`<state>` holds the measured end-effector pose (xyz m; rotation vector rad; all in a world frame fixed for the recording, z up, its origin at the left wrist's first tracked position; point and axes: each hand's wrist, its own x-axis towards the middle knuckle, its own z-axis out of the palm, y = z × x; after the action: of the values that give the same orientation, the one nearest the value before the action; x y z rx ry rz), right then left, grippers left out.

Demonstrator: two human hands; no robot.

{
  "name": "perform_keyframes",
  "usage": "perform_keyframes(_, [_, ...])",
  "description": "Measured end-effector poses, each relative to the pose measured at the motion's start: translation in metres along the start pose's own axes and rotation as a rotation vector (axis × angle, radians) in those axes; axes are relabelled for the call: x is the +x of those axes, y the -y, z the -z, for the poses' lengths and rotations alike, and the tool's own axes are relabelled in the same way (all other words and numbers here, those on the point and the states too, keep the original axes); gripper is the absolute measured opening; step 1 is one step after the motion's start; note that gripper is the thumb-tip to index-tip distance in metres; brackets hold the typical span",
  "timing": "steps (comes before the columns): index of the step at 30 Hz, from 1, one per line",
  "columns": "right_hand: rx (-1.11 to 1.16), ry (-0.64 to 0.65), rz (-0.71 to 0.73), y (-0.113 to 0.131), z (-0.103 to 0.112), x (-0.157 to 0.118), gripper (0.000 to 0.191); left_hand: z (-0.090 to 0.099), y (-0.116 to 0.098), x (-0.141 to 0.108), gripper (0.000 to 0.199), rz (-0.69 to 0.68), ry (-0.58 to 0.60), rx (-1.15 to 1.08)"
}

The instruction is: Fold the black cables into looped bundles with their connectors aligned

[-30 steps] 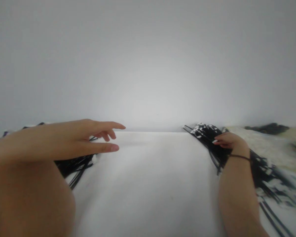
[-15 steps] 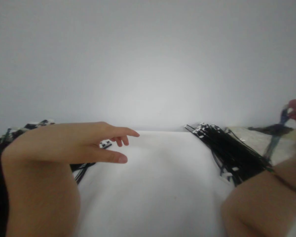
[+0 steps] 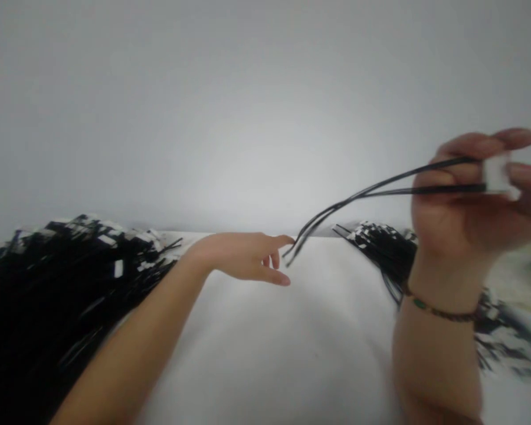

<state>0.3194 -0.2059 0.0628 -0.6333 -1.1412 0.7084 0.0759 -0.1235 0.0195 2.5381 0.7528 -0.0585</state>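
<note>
Raised at the right, my right hand (image 3: pixel 464 200) pinches the white connector (image 3: pixel 496 174) of a black cable (image 3: pixel 358 195). Two black strands run from it down to the left, ending near the middle of the view. My left hand (image 3: pixel 256 260) is over the white surface (image 3: pixel 265 354), its index finger and thumb apart around the loose cable ends. Whether the index fingertip touches the strands cannot be made out. A bracelet circles my right wrist.
A large heap of black cables with white connectors (image 3: pixel 71 283) covers the left side. A smaller bundle of black cables (image 3: pixel 387 254) lies at the right, near a pale bag (image 3: pixel 520 277). Behind rises a plain grey wall (image 3: pixel 265 106).
My right hand has come in from the right edge, now showing the cable in its fingers. My left hand has moved right, uncovering more of the left heap.
</note>
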Motion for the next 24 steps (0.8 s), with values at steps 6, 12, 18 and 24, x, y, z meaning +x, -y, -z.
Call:
perform_keyframes(6, [1.142, 0.073, -0.178, -0.017, -0.021, 0.007, 0.026, -0.015, 0.015, 0.034, 0.048, 0.005, -0.042, 0.032])
perform_keyframes(12, [2.754, -0.548, -0.809, -0.019, -0.005, 0.002, 0.025, -0.024, 0.02, 0.043, 0.06, -0.075, 0.003, -0.125])
perform_keyframes(18, [0.849, -0.015, -0.237, -0.032, -0.021, 0.01, 0.029, -0.02, 0.003, 0.039, 0.039, -0.288, 0.027, -0.331])
perform_keyframes(24, [-0.247, 0.248, 0.014, -0.051, -0.032, 0.015, 0.033, -0.004, -0.01, 0.019, 0.03, -0.282, -0.143, -0.34])
